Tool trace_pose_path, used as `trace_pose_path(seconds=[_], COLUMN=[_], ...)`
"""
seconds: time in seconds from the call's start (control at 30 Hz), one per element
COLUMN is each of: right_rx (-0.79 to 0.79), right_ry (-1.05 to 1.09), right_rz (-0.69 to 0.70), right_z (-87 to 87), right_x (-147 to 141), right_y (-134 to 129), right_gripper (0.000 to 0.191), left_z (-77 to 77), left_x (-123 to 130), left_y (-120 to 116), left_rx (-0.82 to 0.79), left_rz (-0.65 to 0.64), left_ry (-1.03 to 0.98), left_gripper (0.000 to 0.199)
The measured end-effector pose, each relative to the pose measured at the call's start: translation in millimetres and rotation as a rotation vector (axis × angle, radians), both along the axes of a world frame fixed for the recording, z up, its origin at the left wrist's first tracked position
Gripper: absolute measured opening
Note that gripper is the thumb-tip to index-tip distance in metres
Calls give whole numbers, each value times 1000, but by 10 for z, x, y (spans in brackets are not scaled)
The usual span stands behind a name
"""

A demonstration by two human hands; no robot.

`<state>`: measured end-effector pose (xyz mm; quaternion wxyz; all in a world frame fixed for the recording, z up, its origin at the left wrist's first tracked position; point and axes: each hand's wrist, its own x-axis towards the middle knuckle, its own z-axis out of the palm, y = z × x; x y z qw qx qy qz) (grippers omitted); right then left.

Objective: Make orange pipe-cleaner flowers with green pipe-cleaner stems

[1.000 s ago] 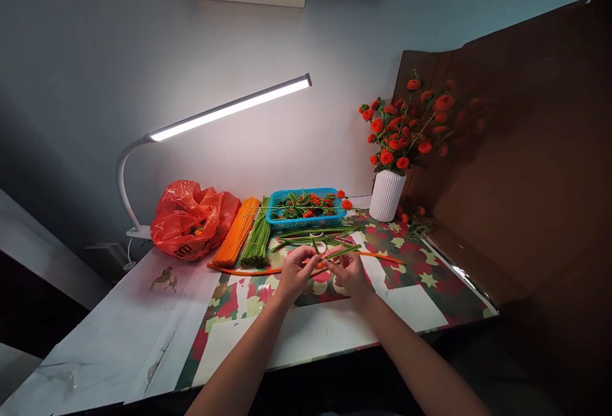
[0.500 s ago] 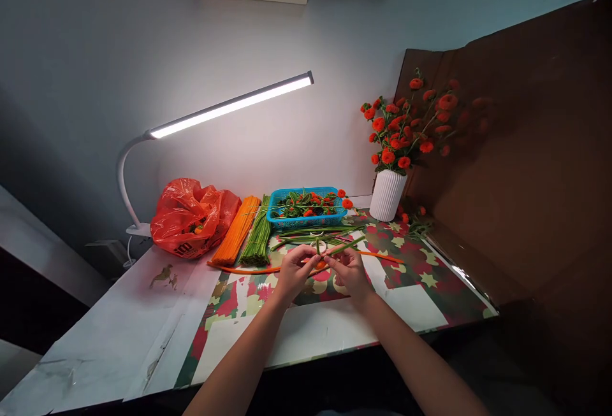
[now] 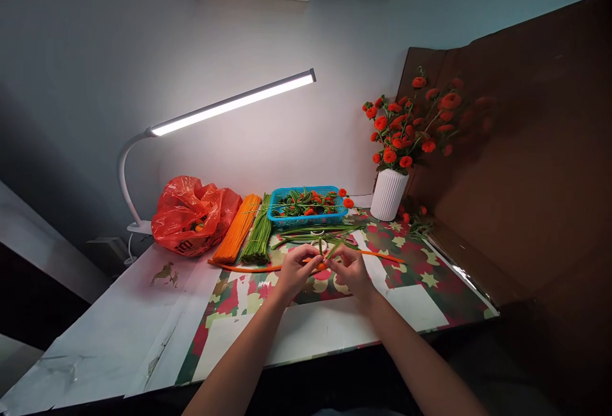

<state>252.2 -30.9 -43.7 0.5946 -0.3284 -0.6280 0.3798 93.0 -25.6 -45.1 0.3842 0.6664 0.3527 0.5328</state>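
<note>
Fingertips meet above the middle of the patterned table cover. My left hand is closed in a pinch around a small orange flower piece with a short green pipe cleaner standing up from it. My right hand pinches a second green pipe cleaner end right beside it, slanting up to the right. Fingers partly cover the join between the pieces. Just beyond the hands, several loose green pipe cleaners lie near scissors, whose pale handles are partly hidden. A long orange pipe cleaner runs behind both hands.
Bundles of orange pipe cleaners and green pipe cleaners lie left of a blue basket of flowers and leaves. A red plastic bag, a lit lamp, a white vase of orange flowers and a cardboard panel surround the workspace.
The green strand in my right hand has swung from nearly level to a steeper upward slant. My right hand has turned slightly; my left hand has stayed almost in place.
</note>
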Motion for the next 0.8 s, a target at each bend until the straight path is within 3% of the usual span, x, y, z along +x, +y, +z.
trace_pose_path(seconds=[0.23,0.37,0.67,0.8], right_rx=[212,375,462,479], right_ry=[-154,-207,-390,-434], right_rz=[-91,-144,-276,-330], right_z=[31,41,-43,-67], right_x=[-16,-42,-56,-55], right_y=[-23,-36,-5,2], right_gripper=[1,12,24,24], left_z=[-2,-36,-88,-80], left_x=[-2,-13,5,11], left_y=[-4,14,10,6], left_rx=[47,56,63,22], left_rz=[42,167,256,217], left_ry=[88,46,52,29], left_gripper=[19,16,14,18])
